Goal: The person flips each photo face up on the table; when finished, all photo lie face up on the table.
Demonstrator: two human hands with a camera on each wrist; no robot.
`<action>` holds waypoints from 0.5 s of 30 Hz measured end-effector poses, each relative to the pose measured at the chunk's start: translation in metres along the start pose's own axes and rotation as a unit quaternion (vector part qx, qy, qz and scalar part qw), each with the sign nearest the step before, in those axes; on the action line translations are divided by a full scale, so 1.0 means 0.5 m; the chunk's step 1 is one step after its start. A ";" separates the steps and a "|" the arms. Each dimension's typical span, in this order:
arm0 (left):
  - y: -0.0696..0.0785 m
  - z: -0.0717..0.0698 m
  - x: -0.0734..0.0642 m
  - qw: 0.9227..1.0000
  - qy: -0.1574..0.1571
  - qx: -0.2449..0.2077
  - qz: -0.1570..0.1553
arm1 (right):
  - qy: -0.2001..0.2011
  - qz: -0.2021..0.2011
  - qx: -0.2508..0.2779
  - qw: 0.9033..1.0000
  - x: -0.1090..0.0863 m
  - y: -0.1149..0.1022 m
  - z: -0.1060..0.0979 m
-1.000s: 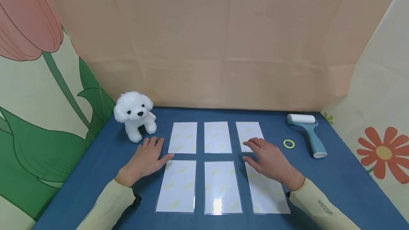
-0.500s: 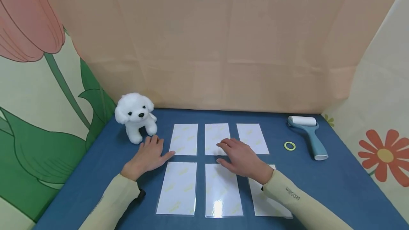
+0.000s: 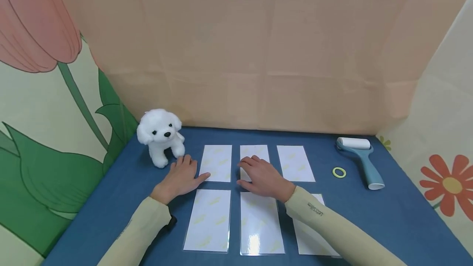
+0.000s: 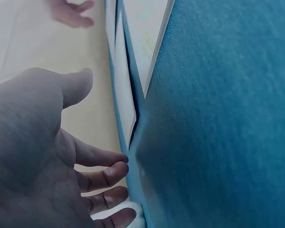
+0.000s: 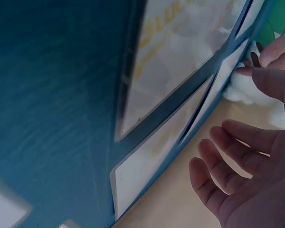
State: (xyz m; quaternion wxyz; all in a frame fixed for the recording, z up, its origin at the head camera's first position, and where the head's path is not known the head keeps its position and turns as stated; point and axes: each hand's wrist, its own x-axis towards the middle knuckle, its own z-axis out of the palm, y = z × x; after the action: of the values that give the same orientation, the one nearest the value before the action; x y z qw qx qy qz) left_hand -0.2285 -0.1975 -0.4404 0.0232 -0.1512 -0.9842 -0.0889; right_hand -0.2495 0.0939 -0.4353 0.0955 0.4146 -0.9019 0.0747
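White cards with faint yellow marks lie face-flat on the blue table in two rows of three. My left hand [image 3: 179, 180], fingers loosely spread, is beside the upper-left card [image 3: 218, 161], its thumb near that card's lower edge and its fingertips close to the white plush dog [image 3: 160, 136]. In the left wrist view the left hand [image 4: 33, 152] holds nothing. Over the gap between the upper-middle card [image 3: 258, 151] and the lower-middle card [image 3: 260, 225] is my right hand [image 3: 264, 177], fingers relaxed. Nothing is held by the right hand [image 5: 256, 166] in the right wrist view.
On the right are a yellow-green ring [image 3: 338, 172] and a blue-handled lint roller [image 3: 363, 161]. The upper-right card [image 3: 295, 163] is fully visible, while my right sleeve [image 3: 332, 225] covers part of the lower-right card [image 3: 310, 239]. Brown paper [image 3: 258, 52] hangs behind the table.
My right hand has moved left, from over the right-hand cards to over the middle ones. The left hand stays by the upper-left card. The whole view has shifted slightly.
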 end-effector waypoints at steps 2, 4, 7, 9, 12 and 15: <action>0.000 0.002 0.005 1.000 0.000 -0.001 -0.005 | -0.011 0.007 -0.005 1.000 0.010 -0.003 0.004; -0.002 0.005 0.009 1.000 -0.003 -0.002 -0.013 | -0.021 0.011 -0.010 1.000 0.020 -0.005 0.008; -0.004 0.010 0.013 1.000 -0.007 -0.008 -0.024 | -0.032 0.012 -0.022 0.999 0.034 -0.005 0.014; -0.004 0.012 0.016 0.999 -0.009 -0.012 -0.028 | -0.037 0.008 -0.033 0.999 0.041 -0.004 0.017; -0.002 0.014 0.019 0.999 -0.009 -0.019 -0.034 | -0.042 0.005 -0.046 0.998 0.051 -0.003 0.020; 0.000 0.014 0.021 0.999 -0.007 -0.025 -0.038 | -0.051 0.006 -0.051 0.997 0.061 -0.001 0.020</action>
State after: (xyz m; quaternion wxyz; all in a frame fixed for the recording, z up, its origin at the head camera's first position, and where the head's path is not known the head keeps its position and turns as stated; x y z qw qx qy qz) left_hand -0.2385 -0.1931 -0.4467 0.0090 -0.1149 -0.9869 -0.1128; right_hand -0.2696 0.0691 -0.4379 0.0704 0.4070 -0.9107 0.0078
